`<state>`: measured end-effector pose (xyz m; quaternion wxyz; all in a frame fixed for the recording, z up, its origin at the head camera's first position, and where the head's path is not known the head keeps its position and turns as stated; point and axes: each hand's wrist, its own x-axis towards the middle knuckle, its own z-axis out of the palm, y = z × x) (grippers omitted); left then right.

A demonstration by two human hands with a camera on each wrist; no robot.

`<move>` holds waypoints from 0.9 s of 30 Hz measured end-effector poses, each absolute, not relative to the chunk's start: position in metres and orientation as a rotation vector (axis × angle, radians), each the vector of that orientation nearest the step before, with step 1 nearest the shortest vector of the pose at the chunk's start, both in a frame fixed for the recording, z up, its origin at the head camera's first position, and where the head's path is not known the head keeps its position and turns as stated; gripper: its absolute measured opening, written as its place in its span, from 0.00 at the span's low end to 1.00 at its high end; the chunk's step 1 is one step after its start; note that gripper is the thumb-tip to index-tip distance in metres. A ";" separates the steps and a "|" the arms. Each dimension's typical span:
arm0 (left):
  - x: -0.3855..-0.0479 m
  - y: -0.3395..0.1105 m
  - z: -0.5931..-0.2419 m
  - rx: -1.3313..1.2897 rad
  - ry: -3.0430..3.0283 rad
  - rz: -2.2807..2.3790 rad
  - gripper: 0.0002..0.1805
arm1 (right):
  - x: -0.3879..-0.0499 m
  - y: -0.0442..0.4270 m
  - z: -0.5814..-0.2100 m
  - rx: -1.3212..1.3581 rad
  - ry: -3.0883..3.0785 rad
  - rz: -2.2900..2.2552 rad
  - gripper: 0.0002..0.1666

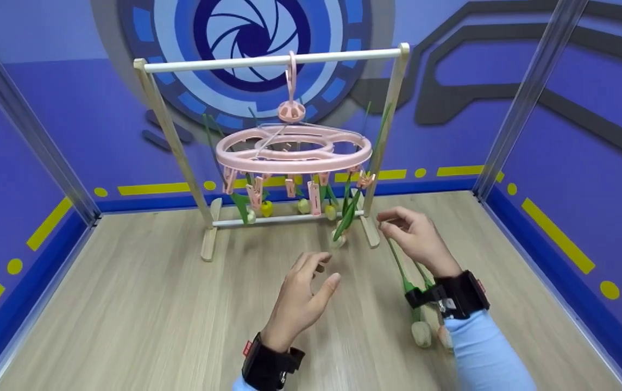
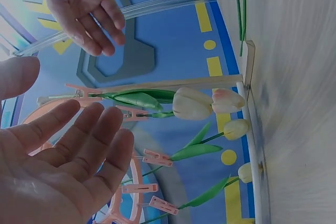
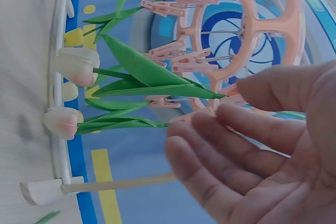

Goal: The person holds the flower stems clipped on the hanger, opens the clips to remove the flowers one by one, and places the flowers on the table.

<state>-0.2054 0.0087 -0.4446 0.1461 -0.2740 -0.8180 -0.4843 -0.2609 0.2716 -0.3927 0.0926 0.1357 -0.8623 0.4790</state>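
My left hand (image 1: 302, 301) is above the table in front of the rack, fingers loosely bent and holding nothing. To its right, my right hand (image 1: 419, 241) hovers beside the rack's right foot, with relaxed, empty fingers. A pink oval clip hanger (image 1: 294, 163) hangs from the rack's top bar (image 1: 207, 65). Several artificial tulips hang head down from its clothespins, including a white tulip (image 3: 77, 66) and a pale pink-tipped tulip (image 3: 62, 123). Nearest to my hands is the right-hand cluster of green leaves (image 1: 347, 216). Some clothespins (image 1: 313, 198) dangle with no flower.
Two more tulips lie on the table under my right wrist, one a white tulip (image 1: 421, 334), the other a peach tulip (image 1: 444, 336) partly hidden by the sleeve. The wooden rack has a right foot (image 1: 370, 232) and a low crossbar (image 1: 283, 220). Printed blue panels (image 1: 588, 163) enclose the table (image 1: 142, 326).
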 end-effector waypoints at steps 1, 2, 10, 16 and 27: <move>-0.206 0.009 -0.444 -0.794 -2.349 -1.398 0.20 | -0.265 0.270 -0.392 0.403 -2.535 1.439 0.15; -0.207 0.010 -0.442 -0.800 -2.342 -1.399 0.20 | -0.268 0.269 -0.391 0.403 -2.508 1.456 0.15; -0.220 0.020 -0.418 -0.855 -2.296 -1.430 0.20 | -0.293 0.255 -0.392 0.376 -2.356 1.520 0.14; -0.234 0.030 -0.398 -0.882 -2.269 -1.461 0.19 | -0.305 0.244 -0.393 0.328 -2.293 1.615 0.16; -0.250 0.052 -0.374 -0.826 -2.247 -1.497 0.23 | -0.318 0.230 -0.393 0.312 -2.223 1.882 0.25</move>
